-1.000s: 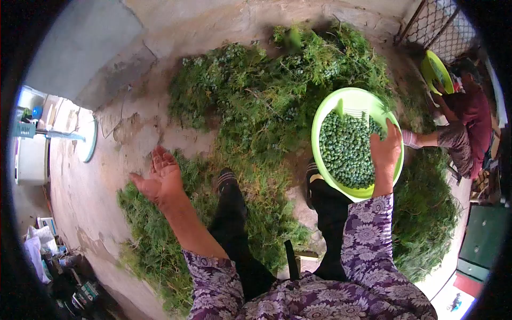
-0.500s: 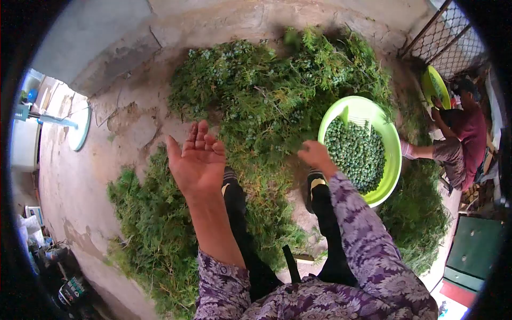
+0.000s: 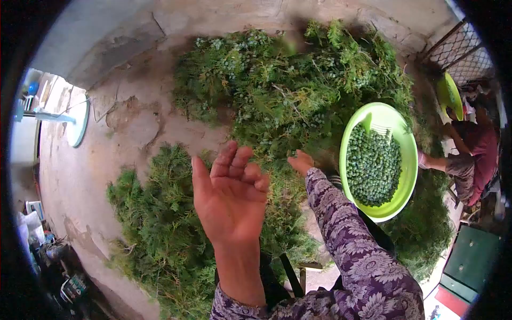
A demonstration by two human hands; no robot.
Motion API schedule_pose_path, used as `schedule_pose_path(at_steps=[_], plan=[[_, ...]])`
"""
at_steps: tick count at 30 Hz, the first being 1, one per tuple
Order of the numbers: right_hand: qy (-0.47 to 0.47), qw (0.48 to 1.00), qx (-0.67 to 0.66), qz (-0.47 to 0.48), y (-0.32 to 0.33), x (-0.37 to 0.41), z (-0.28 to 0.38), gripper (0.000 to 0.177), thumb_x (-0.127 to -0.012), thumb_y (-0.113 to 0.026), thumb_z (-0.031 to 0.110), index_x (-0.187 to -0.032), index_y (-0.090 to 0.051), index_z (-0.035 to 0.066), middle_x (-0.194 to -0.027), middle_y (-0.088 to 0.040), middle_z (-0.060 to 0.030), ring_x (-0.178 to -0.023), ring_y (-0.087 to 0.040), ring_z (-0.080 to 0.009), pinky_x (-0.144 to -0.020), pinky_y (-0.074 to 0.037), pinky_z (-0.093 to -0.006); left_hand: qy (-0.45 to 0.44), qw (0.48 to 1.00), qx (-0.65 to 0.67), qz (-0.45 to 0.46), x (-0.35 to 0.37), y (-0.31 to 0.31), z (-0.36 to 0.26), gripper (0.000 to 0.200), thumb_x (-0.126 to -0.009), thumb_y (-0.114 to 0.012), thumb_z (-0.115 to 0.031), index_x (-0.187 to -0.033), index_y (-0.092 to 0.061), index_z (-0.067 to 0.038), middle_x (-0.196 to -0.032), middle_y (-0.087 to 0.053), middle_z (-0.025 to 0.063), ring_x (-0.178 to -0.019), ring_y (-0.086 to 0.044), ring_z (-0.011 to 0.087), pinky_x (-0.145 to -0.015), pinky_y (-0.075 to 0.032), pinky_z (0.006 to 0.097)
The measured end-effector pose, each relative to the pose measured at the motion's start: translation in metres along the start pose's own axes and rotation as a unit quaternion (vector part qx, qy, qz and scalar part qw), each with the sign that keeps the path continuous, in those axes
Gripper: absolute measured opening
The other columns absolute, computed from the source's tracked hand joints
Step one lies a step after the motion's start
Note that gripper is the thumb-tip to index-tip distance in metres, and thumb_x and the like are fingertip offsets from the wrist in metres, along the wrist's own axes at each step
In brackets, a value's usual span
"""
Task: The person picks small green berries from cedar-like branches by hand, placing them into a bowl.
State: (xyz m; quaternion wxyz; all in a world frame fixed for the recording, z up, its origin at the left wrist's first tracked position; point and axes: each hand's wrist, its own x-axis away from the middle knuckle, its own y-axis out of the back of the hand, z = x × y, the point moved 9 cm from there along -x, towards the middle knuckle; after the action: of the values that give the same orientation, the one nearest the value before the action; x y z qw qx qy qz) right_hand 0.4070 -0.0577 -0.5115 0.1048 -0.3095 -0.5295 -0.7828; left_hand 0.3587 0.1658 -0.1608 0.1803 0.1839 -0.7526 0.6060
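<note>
My left hand point(image 3: 230, 194) is raised palm up, thumb apart and fingers loosely bent, with nothing lying on the palm. To its right, my right hand point(image 3: 302, 161) reaches forward over the branches with its fingers drawn together; whatever they may hold is too small to make out. Beyond both hands lies a big heap of green conifer branches point(image 3: 256, 85) bearing pale bluish-green berries. A lime-green basin point(image 3: 409, 176) stands right of my right hand, with a ribbed washboard part at its top. Many round green berries point(image 3: 373, 165) fill much of it.
More stripped-looking greenery point(image 3: 160, 213) lies at lower left. A person in a maroon top point(image 3: 480, 154) sits at the far right beside another green basin point(image 3: 449, 96). A fan base point(image 3: 79, 122) stands at left, and a dark green box point(image 3: 469, 256) at lower right.
My right hand has moved left, away from the basin's rim. My left hand has shifted right and looks larger. The view has shifted a little, so the basin appears farther right.
</note>
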Motion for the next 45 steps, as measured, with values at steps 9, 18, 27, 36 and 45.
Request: schedule_pose_path(at_steps=[9,18,27,36,45], plan=[[-0.072,0.985,-0.090,0.127,0.030,0.020,-0.003,0.055,-0.085,-0.047,0.033,-0.131,-0.033,0.005,-0.132,-0.036,-0.0132,-0.118,-0.038,-0.0306,-0.095,-0.036,-0.0374,0.012,1.000,0.011,0.016,0.007,-0.001,0.006,0.047,-0.088,-0.040,-0.045,-0.102,-0.055,-0.002,-0.088,-0.060,0.0090,-0.067,-0.048,0.0168,-0.058,-0.037,0.0296],[-0.039,0.985,-0.107,0.129,0.018,0.016,0.015,0.059,-0.085,-0.049,0.034,-0.132,-0.029,0.006,-0.136,-0.030,-0.0129,-0.122,-0.032,-0.0312,-0.098,-0.033,-0.0415,0.037,0.999,0.012,0.014,0.012,0.003,0.014,0.047,-0.088,-0.039,-0.045,-0.100,-0.055,-0.002,-0.087,-0.059,0.0090,-0.067,-0.048,0.0176,-0.058,-0.038,0.0295],[-0.045,0.983,-0.160,0.075,0.000,-0.039,-0.022,0.038,-0.082,-0.053,0.026,-0.106,-0.054,-0.004,-0.099,-0.057,-0.0123,-0.082,-0.053,-0.0240,-0.068,-0.043,-0.0386,0.041,0.999,-0.001,0.019,0.006,-0.004,0.019,0.046,-0.089,-0.038,-0.044,-0.097,-0.056,-0.003,-0.084,-0.058,0.0086,-0.067,-0.051,0.0178,-0.060,-0.040,0.0289],[0.224,0.931,-0.286,-0.033,0.161,0.099,0.050,0.031,-0.079,-0.055,0.023,-0.095,-0.060,-0.003,-0.073,-0.061,-0.0048,-0.068,-0.053,-0.0096,-0.062,-0.043,-0.0279,0.029,0.996,-0.078,0.031,0.011,-0.001,0.034,0.039,-0.089,-0.041,-0.040,-0.093,-0.055,-0.004,-0.083,-0.058,0.0074,-0.068,-0.051,0.0169,-0.061,-0.040,0.0289],[0.466,0.822,-0.077,-0.319,0.266,0.314,0.111,0.034,-0.073,-0.058,0.011,-0.105,-0.055,-0.001,-0.096,-0.055,-0.0183,-0.086,-0.054,-0.0335,-0.075,-0.044,-0.0371,0.007,0.955,-0.295,-0.005,0.015,0.010,0.069,0.030,-0.083,-0.054,-0.030,-0.100,-0.051,-0.005,-0.093,-0.052,0.0033,-0.080,-0.050,0.0145,-0.070,-0.039,0.0297]])
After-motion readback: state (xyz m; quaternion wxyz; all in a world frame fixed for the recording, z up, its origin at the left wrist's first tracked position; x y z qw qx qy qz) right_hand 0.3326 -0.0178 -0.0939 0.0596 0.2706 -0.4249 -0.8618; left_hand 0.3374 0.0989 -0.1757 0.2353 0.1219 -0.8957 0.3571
